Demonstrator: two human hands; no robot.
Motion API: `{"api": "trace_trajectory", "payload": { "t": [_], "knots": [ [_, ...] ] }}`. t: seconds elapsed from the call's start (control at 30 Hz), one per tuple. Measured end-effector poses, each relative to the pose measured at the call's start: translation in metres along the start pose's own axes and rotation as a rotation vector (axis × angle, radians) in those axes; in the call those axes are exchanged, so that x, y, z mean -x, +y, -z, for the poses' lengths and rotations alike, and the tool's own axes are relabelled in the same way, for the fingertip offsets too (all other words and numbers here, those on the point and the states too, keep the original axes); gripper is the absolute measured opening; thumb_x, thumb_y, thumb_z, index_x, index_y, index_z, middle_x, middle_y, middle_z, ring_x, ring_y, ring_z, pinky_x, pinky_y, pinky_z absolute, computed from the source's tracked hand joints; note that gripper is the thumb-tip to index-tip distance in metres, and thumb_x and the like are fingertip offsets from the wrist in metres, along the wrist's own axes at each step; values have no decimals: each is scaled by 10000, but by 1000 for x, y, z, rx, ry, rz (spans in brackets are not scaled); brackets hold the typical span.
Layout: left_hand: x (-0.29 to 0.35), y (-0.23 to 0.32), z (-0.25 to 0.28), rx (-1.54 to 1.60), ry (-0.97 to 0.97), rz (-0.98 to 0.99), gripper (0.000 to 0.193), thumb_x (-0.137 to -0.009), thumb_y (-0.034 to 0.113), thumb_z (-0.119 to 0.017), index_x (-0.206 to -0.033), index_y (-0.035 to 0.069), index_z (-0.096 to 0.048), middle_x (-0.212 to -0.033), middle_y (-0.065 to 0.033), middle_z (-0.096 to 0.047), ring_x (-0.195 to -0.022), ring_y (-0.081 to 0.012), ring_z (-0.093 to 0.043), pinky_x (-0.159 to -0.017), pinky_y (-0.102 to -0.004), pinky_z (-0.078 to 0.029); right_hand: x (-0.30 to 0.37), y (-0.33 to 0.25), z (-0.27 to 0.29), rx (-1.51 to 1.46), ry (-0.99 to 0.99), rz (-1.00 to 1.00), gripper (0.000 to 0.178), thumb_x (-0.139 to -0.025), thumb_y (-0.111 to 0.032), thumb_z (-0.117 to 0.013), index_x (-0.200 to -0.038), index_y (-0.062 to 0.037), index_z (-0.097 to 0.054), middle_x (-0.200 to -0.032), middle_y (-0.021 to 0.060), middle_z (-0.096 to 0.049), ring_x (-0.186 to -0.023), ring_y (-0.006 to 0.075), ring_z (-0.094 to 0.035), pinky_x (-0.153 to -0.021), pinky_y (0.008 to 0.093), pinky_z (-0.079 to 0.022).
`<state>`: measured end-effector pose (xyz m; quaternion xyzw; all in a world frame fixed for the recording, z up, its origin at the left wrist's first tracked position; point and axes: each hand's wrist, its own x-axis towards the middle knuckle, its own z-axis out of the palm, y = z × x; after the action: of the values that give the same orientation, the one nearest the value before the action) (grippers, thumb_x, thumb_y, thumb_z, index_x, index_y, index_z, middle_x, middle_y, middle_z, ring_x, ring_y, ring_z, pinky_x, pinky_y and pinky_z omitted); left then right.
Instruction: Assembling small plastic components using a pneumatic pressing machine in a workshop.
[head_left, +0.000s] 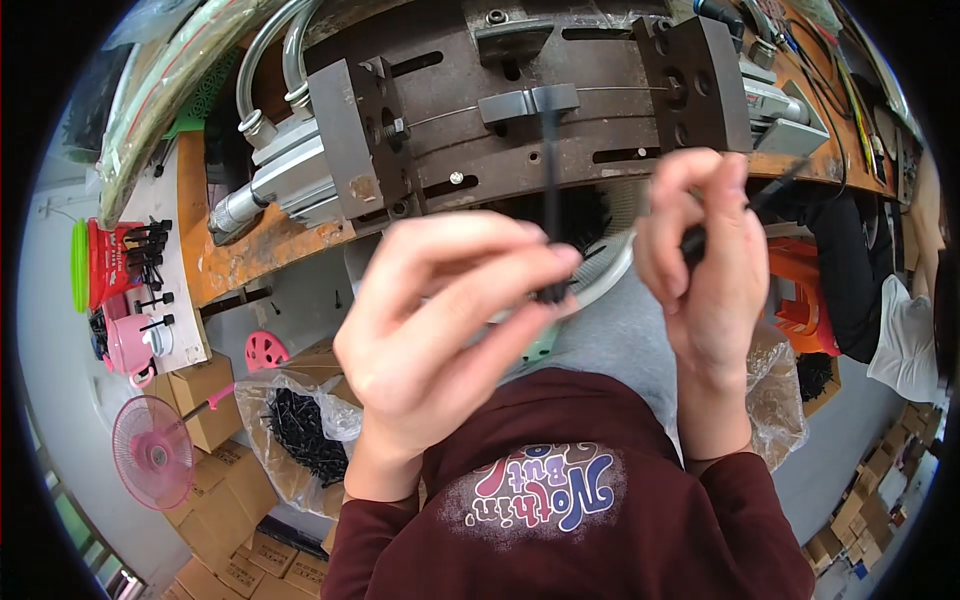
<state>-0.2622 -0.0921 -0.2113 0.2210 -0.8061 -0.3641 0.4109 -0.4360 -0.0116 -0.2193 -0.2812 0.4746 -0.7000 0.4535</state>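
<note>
My left hand (440,320) is closed, its fingertips pinching the thick end of a thin black rod-shaped part (551,195). The rod points up in front of the machine and is blurred. My right hand (710,260) is curled around another black part (692,244), with a thin dark shaft sticking out past the fingers to the right. Beyond both hands is a brown metal fixture (540,155) with a thin wire or rod (620,90) running across it. A small grey clamp block (528,103) sits at the middle of that line.
Silver air cylinders (290,170) flank the fixture on an orange bench (255,262). Below the bench is a pale round basket (612,270) of black parts. A plastic-lined box of black parts (305,435), a pink fan (152,453) and cartons (228,490) stand left; an orange stool (797,300) stands right.
</note>
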Motion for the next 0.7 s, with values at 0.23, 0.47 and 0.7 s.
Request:
{"api": "trace_trajectory", "payload": {
  "t": [0.23,0.47,0.7],
  "knots": [
    [-6,-18,-18,-407,4,-156,305,-631,-15,-769,-929,-4,-710,-1151,-147,-675,-941,-271,-657,-842,-333,-524,15,1,16,-2,69,194,385,-1063,-332,-327,-845,-46,-467,-585,19,-417,-446,69,-321,-424,207,-247],
    [-20,-10,-24,-652,-47,-146,253,-706,82,-760,-949,40,-704,-1166,-82,-679,-732,-186,-653,-664,-274,-505,21,-16,10,-205,44,66,423,-1020,-408,-231,-934,-32,-406,-668,73,-397,-508,94,-292,-474,221,-245],
    [-25,-8,-21,-646,-85,-106,250,-702,105,-768,-941,60,-707,-1175,-48,-680,-632,-154,-614,-574,-259,-463,26,-15,9,291,46,217,362,-1034,-216,-359,-1048,78,-569,-887,163,-615,-620,143,-576,-536,217,-414]
  ]
}}
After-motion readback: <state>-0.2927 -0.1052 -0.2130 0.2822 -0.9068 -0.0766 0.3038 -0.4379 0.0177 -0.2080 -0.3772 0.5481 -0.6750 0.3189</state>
